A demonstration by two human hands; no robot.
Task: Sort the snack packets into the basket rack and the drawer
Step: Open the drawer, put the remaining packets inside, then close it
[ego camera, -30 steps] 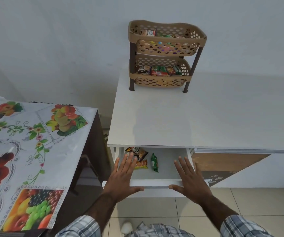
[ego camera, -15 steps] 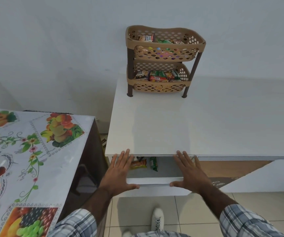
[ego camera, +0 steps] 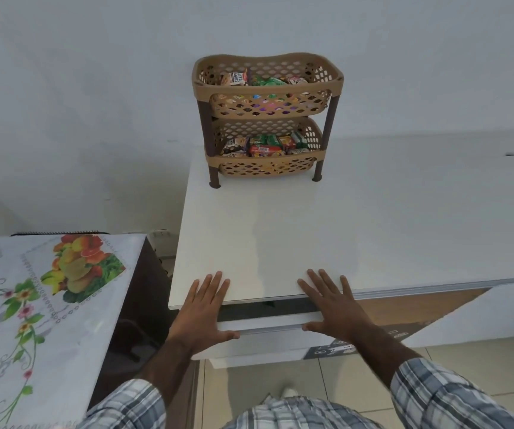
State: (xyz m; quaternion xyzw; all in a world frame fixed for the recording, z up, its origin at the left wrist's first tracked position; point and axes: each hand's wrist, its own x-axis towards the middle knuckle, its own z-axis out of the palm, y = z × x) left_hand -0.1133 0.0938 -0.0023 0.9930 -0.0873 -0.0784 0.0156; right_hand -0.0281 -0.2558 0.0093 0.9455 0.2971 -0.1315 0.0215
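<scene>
Two hands pressed the drawer (ego camera: 268,326) front, left hand (ego camera: 201,308) and right hand (ego camera: 334,308), fingers straight, holding nothing. It had slid nearly shut, hiding packets visible a second earlier. Other snack packets (ego camera: 261,148) filled the basket rack (ego camera: 268,88) — sorting seemed finished.

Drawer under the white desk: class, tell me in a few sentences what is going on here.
A person presses the left hand and the right hand, fingers straight, flat against the front of the drawer. It is nearly shut under the white desk, with only a narrow dark gap left. Both tiers of the basket rack already hold snack packets.
</scene>
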